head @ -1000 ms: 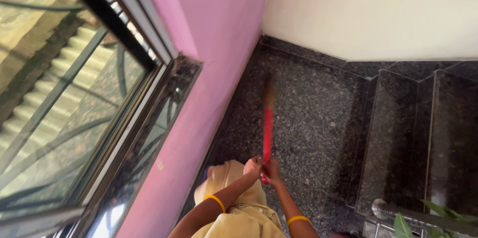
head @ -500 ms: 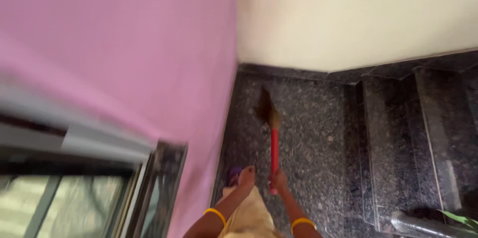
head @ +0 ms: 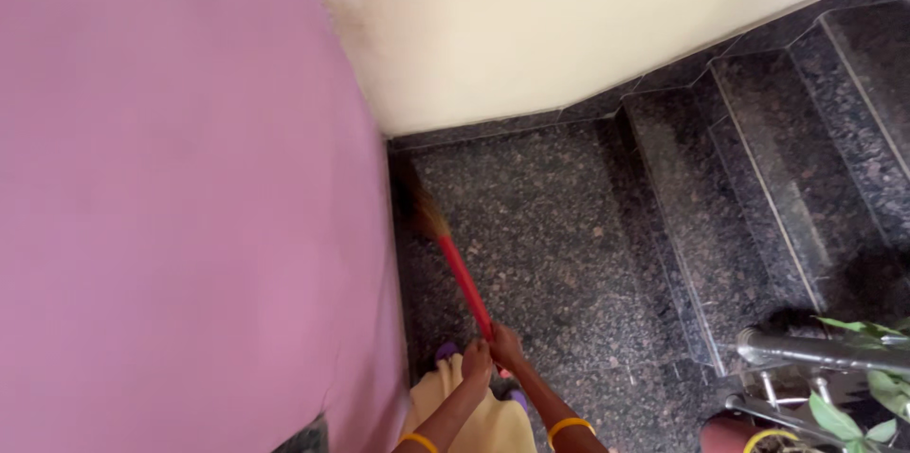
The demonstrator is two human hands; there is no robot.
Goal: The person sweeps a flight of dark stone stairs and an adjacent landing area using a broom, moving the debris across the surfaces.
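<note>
Broom (head: 462, 275) | my left hand (head: 477, 358) and right hand (head: 504, 346) both grip its red handle | bristles at pink wall (head: 190, 207) corner | granite landing (head: 550, 244) largely unswept, I judge

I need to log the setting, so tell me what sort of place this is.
Most likely an indoor stair landing in a home or small building. Dark speckled stone steps run off the landing floor, a metal railing stands by them, and both hands hold a red-handled broom at the pink wall.

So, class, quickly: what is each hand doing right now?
Left hand: closed around the red broom handle.
Right hand: closed around the same handle.
</note>
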